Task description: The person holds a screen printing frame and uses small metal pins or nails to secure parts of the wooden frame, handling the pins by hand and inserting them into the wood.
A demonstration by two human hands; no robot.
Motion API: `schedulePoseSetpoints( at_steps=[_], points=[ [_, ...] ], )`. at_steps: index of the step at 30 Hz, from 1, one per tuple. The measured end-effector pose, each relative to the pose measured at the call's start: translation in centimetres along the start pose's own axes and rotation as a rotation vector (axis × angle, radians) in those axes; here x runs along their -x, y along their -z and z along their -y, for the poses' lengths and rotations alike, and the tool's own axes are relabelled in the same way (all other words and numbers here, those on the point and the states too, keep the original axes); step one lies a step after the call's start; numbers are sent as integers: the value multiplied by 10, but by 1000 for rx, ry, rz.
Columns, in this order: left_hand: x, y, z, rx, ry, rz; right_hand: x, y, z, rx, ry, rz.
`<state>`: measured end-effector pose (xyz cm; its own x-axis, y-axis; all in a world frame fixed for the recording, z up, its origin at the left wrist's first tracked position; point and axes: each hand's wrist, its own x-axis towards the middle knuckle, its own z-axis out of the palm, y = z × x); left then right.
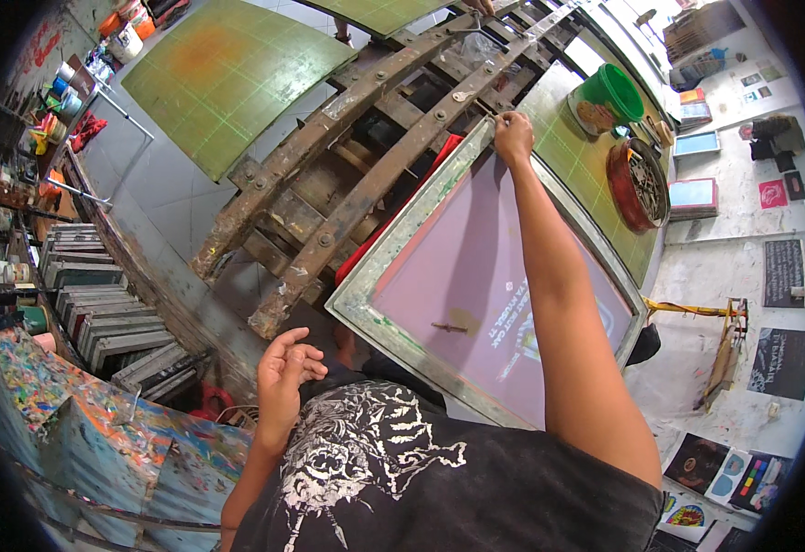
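Observation:
In front of me a screen printing frame lies tilted, its edge pale and paint-stained. Its stretched mesh is pinkish purple and carries a lettered stencil. My right hand is closed on the frame's far corner, beside the metal rail, with the forearm reaching across the mesh. A small brownish elongated mark or piece shows on the mesh; I cannot tell which. My left hand holds nothing. It hovers near the frame's left corner, fingers loosely bent and apart.
Bolted metal rails run away from me beside green gridded boards. A green bucket and a round reddish tin stand on the right board. Stacked frames line the left. Another person's hand is at the far end.

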<state>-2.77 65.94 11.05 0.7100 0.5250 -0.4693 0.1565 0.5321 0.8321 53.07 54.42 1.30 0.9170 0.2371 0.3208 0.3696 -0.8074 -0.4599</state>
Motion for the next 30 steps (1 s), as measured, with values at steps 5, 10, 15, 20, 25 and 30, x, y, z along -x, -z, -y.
schedulePoseSetpoints(
  at_steps=[5,10,15,20,25,30],
  points=[
    [-7,-8,-4,-131,-57,40,25,35,-20,-317,-138,-5],
    [-29,-65,-8,-618,-315,367,158,142,-49,-1031,-480,178],
    [-78,-122,41,-1263,-757,663,315,261,-57,-1231,-776,88],
    [-69,-177,77,-1485,-798,771,438,345,-107,-1106,-813,-128],
    [-62,-184,112,-1597,-926,610,535,411,-144,-1107,-844,-296],
    [-56,-192,118,-1673,-1003,517,631,465,-203,-1180,-868,-389]
  ],
)
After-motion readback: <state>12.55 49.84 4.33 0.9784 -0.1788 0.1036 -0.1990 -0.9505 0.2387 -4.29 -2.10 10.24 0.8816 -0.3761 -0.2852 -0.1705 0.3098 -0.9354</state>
